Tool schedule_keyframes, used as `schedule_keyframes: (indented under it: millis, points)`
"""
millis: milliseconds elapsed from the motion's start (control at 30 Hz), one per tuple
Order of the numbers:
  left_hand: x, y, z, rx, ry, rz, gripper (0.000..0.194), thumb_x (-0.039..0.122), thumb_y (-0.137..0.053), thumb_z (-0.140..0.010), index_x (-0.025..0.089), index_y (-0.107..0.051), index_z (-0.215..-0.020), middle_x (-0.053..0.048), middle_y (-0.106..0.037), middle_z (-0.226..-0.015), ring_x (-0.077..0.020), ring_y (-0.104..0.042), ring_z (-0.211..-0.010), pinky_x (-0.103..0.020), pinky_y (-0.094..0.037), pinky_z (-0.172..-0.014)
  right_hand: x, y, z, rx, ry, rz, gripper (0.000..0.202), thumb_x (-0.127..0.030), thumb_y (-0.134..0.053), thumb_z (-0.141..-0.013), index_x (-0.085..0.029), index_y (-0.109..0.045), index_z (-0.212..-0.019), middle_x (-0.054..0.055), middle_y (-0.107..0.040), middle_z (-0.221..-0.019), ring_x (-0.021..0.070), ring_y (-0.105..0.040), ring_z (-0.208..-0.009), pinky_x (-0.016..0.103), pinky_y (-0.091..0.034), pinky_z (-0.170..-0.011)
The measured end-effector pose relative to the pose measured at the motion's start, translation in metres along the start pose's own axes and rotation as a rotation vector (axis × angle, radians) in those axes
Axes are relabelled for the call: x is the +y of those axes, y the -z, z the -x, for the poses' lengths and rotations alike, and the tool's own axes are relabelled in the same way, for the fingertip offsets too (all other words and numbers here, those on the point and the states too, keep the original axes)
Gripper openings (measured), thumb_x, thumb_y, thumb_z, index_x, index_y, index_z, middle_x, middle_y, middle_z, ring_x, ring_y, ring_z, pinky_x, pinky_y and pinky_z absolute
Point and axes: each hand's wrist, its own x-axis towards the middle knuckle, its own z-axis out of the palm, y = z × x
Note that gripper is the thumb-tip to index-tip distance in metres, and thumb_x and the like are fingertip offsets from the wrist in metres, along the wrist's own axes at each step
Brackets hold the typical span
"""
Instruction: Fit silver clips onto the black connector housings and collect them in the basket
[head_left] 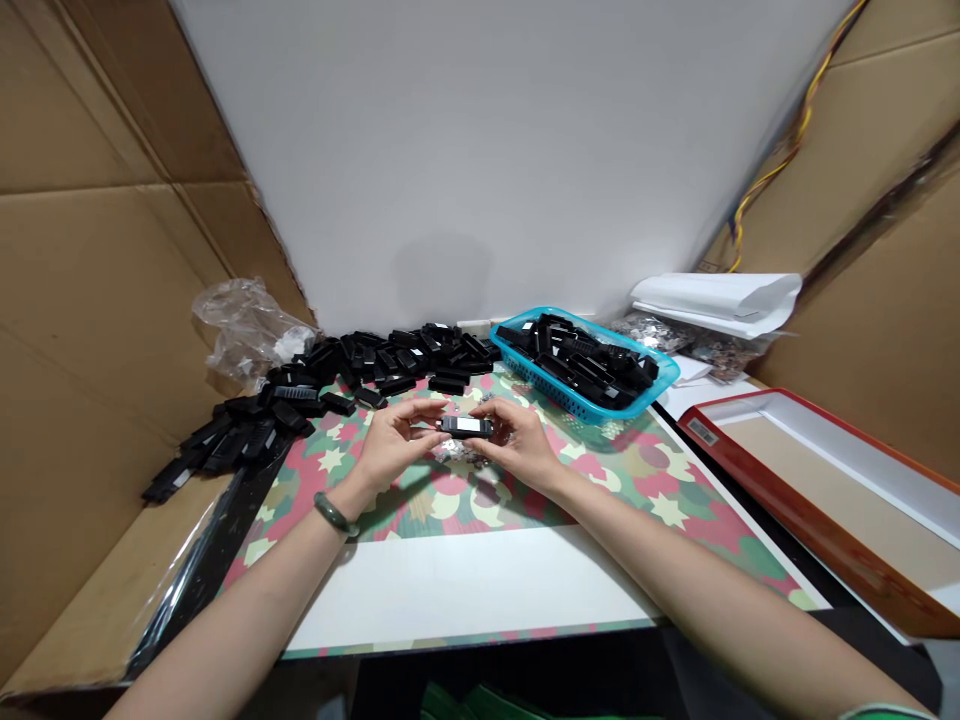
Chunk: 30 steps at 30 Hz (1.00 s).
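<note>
Between my two hands, above the patterned mat (622, 480), is a small black plastic case (465, 427) with a pale rectangle on its face. The fingers of my left hand (397, 440) pinch its left end, and a dark green bangle (335, 514) circles that wrist. At the case's right end, my right hand (517, 440) grips it with thumb and fingers. Small shiny metal pieces (452, 453) lie in a loose heap on the mat just below the case, partly hidden by my hands.
Many similar black cases (375, 358) are piled along the back and left. A blue basket (585, 408) at the back right holds more. Farther right are bags of small parts (656, 332), white wrapping (720, 295) and an orange-edged box lid (802, 530). Cardboard walls (97, 300) flank the table.
</note>
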Motion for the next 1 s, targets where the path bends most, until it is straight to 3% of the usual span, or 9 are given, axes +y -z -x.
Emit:
schedule_keyframes:
  millis: [200,300,400,500,600,700,733,833,1000]
  points:
    - [-0.006,0.007,-0.005,0.089,-0.009,-0.040,0.036,0.029,-0.084,-0.064,0.019,-0.078,-0.097,-0.010,-0.076,-0.103,-0.0256,-0.071,-0.091,-0.035,-0.061,-0.075,0.002,0.002,-0.003,0.046,-0.035,0.043,0.020,-0.029,-0.078,-0.076,-0.019,-0.071,-0.092,0.003,-0.063,-0.082,0.0129,-0.053,-0.063,0.025,-0.044,-0.058]
    - [-0.007,0.008,-0.006,0.131,-0.018,-0.087,0.032,0.032,-0.085,-0.063,0.020,-0.080,-0.092,-0.009,-0.078,-0.102,-0.0280,-0.070,-0.099,-0.039,-0.059,-0.085,0.003,-0.001,-0.004,0.015,-0.123,-0.070,0.023,-0.037,-0.078,-0.076,-0.018,-0.072,-0.087,0.001,-0.061,-0.072,0.0120,-0.051,-0.060,0.024,-0.042,-0.054]
    - [-0.006,0.006,-0.005,0.146,0.014,-0.091,0.038,0.037,-0.085,-0.063,0.021,-0.079,-0.097,-0.009,-0.076,-0.108,-0.0284,-0.070,-0.100,-0.039,-0.060,-0.083,0.001,-0.003,-0.005,-0.014,-0.216,-0.194,0.030,-0.044,-0.076,-0.075,-0.016,-0.073,-0.084,-0.001,-0.059,-0.063,0.0108,-0.048,-0.053,0.023,-0.037,-0.049]
    - [-0.006,0.004,-0.005,0.141,0.018,-0.089,0.045,0.043,-0.082,-0.068,0.020,-0.076,-0.106,-0.010,-0.075,-0.113,-0.0267,-0.070,-0.097,-0.037,-0.062,-0.076,-0.004,0.011,-0.012,0.163,-0.170,-0.074,0.030,-0.042,-0.076,-0.074,-0.014,-0.074,-0.086,-0.001,-0.059,-0.060,0.0116,-0.049,-0.052,0.025,-0.038,-0.051]
    - [-0.009,0.006,-0.007,0.151,-0.028,-0.152,0.042,0.047,-0.077,-0.071,0.018,-0.077,-0.102,-0.011,-0.074,-0.113,-0.0258,-0.071,-0.093,-0.038,-0.062,-0.075,-0.005,0.046,-0.025,0.424,-0.081,0.242,0.028,-0.037,-0.072,-0.077,-0.013,-0.074,-0.091,0.004,-0.067,-0.069,0.0151,-0.056,-0.059,0.028,-0.042,-0.059]
    - [-0.016,0.014,-0.012,0.183,-0.091,-0.298,0.034,0.044,-0.073,-0.075,0.018,-0.078,-0.096,-0.012,-0.076,-0.107,-0.0274,-0.070,-0.098,-0.040,-0.059,-0.083,0.004,0.084,-0.037,0.679,-0.193,0.517,0.030,-0.037,-0.069,-0.078,-0.014,-0.075,-0.096,0.007,-0.070,-0.074,0.0210,-0.063,-0.068,0.033,-0.046,-0.068]
    - [-0.019,0.017,-0.013,0.197,-0.108,-0.350,0.031,0.042,-0.071,-0.076,0.018,-0.078,-0.095,-0.012,-0.076,-0.106,-0.0281,-0.069,-0.100,-0.041,-0.057,-0.085,0.008,0.093,-0.039,0.704,-0.243,0.554,0.035,-0.037,-0.070,-0.077,-0.014,-0.074,-0.103,0.007,-0.071,-0.075,0.0229,-0.064,-0.071,0.035,-0.047,-0.072]
    - [-0.027,0.027,-0.019,0.256,-0.155,-0.503,0.025,0.037,-0.066,-0.078,0.019,-0.078,-0.092,-0.011,-0.076,-0.104,-0.0290,-0.067,-0.102,-0.042,-0.054,-0.089,0.017,0.102,-0.040,0.710,-0.287,0.572,0.046,-0.037,-0.068,-0.078,-0.012,-0.069,-0.116,0.007,-0.072,-0.074,0.0251,-0.066,-0.072,0.037,-0.048,-0.075]
    - [-0.039,0.048,-0.029,0.321,-0.193,-0.742,0.021,0.027,-0.062,-0.076,0.022,-0.077,-0.089,-0.009,-0.076,-0.101,-0.0302,-0.065,-0.105,-0.045,-0.047,-0.097,0.017,0.075,-0.032,0.590,-0.140,0.561,0.031,-0.037,-0.060,-0.084,-0.015,-0.072,-0.101,0.007,-0.072,-0.075,0.0219,-0.064,-0.066,0.031,-0.045,-0.063]
